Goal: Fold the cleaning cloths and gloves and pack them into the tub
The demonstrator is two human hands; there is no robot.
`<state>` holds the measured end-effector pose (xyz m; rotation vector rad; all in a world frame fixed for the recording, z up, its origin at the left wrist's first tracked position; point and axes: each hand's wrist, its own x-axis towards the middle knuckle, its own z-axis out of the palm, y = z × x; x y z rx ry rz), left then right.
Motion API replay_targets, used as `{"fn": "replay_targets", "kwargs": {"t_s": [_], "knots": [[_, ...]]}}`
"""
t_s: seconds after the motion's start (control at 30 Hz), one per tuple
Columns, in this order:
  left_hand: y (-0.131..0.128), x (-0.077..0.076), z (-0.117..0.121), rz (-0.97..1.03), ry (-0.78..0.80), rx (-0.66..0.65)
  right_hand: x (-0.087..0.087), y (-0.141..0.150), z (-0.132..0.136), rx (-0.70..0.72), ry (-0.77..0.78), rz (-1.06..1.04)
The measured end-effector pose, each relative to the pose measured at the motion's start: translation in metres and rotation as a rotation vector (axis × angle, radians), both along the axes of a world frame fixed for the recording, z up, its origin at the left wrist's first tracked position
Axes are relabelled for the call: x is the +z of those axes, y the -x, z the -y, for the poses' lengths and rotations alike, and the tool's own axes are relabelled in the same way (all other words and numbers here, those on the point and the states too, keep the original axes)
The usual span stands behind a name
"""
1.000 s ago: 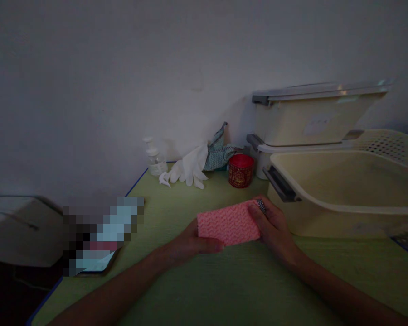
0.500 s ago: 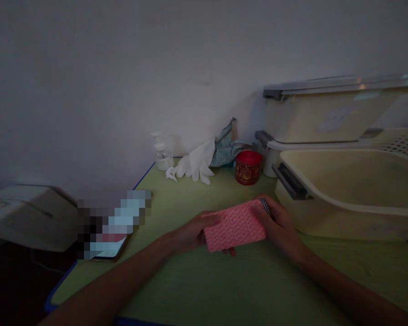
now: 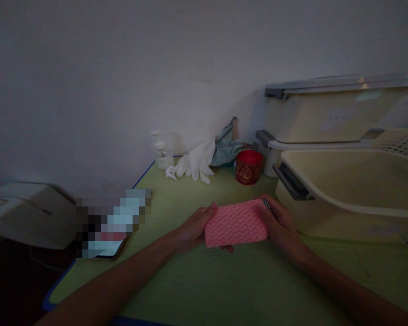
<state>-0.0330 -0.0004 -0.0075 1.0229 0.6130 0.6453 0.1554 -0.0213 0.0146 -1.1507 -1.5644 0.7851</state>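
Between my two hands is a pink folded cloth (image 3: 237, 223) with a wavy, textured surface, held above the table. My left hand (image 3: 194, 226) grips its left end, thumb near the upper left corner and some fingertips showing under the lower edge. At the right end, my right hand (image 3: 281, 224) is closed round the cloth, thumb on its front face. A small black-and-white checked strip (image 3: 266, 203) shows at the upper right corner, by my right fingers. Most fingers are hidden behind the cloth.
On the green table (image 3: 211, 285) stand an open cream bin (image 3: 340, 222), lidded boxes (image 3: 313, 117) behind it, a red cup (image 3: 249, 167), white gloves (image 3: 199, 160), a blue-green cloth (image 3: 226, 149) and a pump bottle (image 3: 162, 156). A blurred-out phone-like device (image 3: 114, 249) lies left.
The pink cloth has turned slightly and lies more level. My left thumb has shifted from its front face up to the upper left corner.
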Motion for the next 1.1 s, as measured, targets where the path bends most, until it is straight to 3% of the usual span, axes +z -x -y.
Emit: {"fn": "replay_targets", "kwargs": {"t_s": [0.23,0.4,0.57,0.8,1.1], "knots": [[-0.001,0.006,0.003,-0.147,-0.256,0.12,0.0,0.003,0.002,-0.023,0.063,-0.098],[-0.002,0.013,0.007,-0.156,-0.26,0.158,-0.002,0.005,0.003,-0.022,0.069,-0.131],[-0.001,0.01,0.006,-0.143,-0.185,0.196,-0.002,0.007,0.006,-0.034,0.072,-0.136],[0.0,0.004,0.002,-0.075,-0.188,0.082,-0.003,0.006,0.003,-0.106,0.007,-0.06],[0.002,0.001,-0.003,-0.054,-0.236,-0.122,-0.004,0.001,0.001,-0.171,0.033,-0.161]]}}
